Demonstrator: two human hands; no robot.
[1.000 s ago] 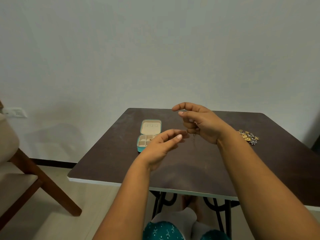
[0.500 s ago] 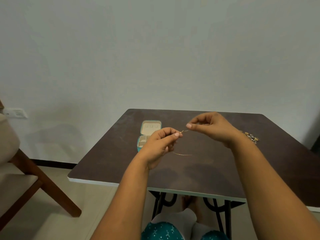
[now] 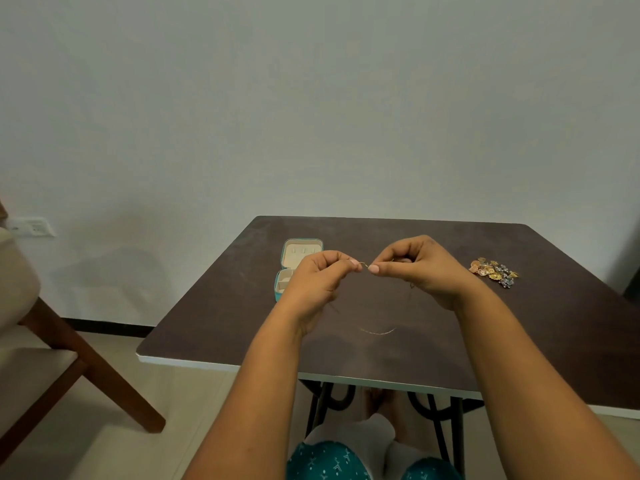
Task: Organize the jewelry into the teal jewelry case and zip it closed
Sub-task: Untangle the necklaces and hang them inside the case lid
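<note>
Left hand (image 3: 318,277) and right hand (image 3: 420,268) pinch ends of thin gold chain necklace (image 3: 377,331) above dark table (image 3: 221,306); open teal jewelry case (image 3: 294,265) beyond.

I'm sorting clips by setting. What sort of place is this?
Probably a room in a home: a small dark table against a plain wall, a wooden chair beside it, and a wall socket low down. A teal jewelry case lies open on the table.
</note>
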